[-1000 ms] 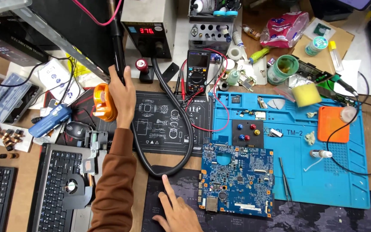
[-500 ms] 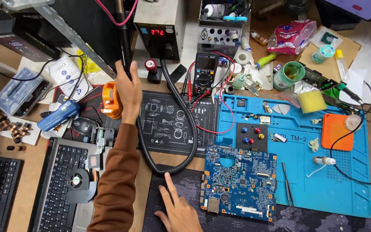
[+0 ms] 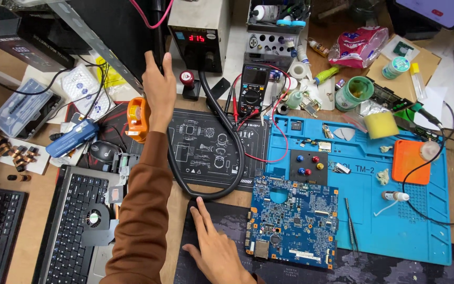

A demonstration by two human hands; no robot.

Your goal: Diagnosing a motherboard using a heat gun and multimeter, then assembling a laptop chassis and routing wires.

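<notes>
The left hand [image 3: 158, 87] is closed around a black handpiece [image 3: 157, 23] standing upright just left of the grey station with the red display [image 3: 195, 34]; its thick black hose [image 3: 232, 152] loops down from the station's front across the dark work mat [image 3: 211, 144]. The right hand [image 3: 214, 247] lies flat and open, gripping nothing, below the hose loop, just left of the blue circuit board [image 3: 292, 221] that overlaps the blue mat [image 3: 395, 221]
</notes>
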